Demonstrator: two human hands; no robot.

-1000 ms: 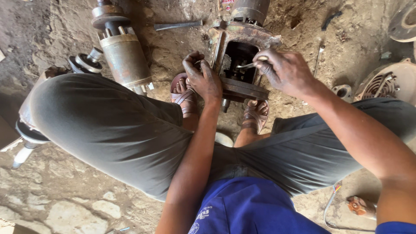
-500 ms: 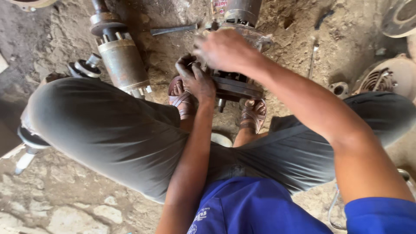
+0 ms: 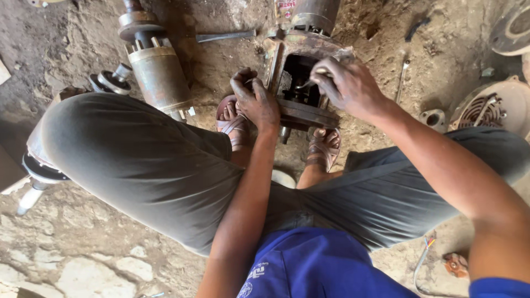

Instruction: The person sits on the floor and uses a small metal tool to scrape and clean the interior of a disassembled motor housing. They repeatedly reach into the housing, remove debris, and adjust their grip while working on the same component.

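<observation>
Since half a second ago, the right hand (image 3: pixel 353 88) has drawn back from over the top of the motor housing (image 3: pixel 301 72) and now sits at its right side, fingers curled around a thin metal tool (image 3: pixel 306 84) that pokes into the dark opening. Whether the tool is a screwdriver or a hook is too small to tell.

Seen from above, a person squats on a dirt floor (image 3: pixel 221 60), knees wide, with the rusty motor housing standing between their sandalled feet. Its opening faces the person. The left hand (image 3: pixel 256 99) is clamped on the housing's left edge, steadying it — thumb and fingers greasy and dark.

A cylindrical armature (image 3: pixel 157 69) lies on the ground to the left, well apart from the hands. A slim wrench (image 3: pixel 402 80) lies in the dirt to the right, near a finned end cover (image 3: pixel 494 107).

Risks, as a judgement: the tool could slip off whatever it bears on inside the cavity and jab the left fingers, which rest close by. Greasy hands make that likelier. The housing is braced only by one hand and the feet — a hard push could tip it onto the toes.
</observation>
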